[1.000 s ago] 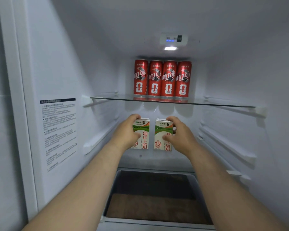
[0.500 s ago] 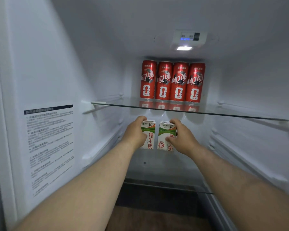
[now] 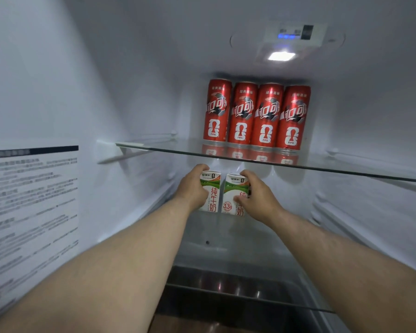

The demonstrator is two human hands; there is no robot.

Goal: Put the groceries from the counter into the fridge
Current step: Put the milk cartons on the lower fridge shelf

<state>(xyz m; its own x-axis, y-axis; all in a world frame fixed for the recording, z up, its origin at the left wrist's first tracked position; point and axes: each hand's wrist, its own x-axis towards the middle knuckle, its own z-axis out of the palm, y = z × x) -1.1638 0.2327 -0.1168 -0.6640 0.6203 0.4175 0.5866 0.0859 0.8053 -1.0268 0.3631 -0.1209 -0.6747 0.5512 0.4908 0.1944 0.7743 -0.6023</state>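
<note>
Left hand (image 3: 193, 188) grips left milk carton (image 3: 213, 197), right hand (image 3: 256, 199) grips right milk carton (image 3: 230, 192). Both upright, narrow gap between, under glass shelf (image 3: 346, 173). Hands should withdraw outward.

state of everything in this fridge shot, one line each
left hand, grips the left milk carton
right hand, grips the right milk carton
left milk carton, upright, held under the glass shelf
right milk carton, upright, held beside the left one, narrow gap between
four red cans, upright, in a row at the back of the glass shelf
fridge light, on
</note>
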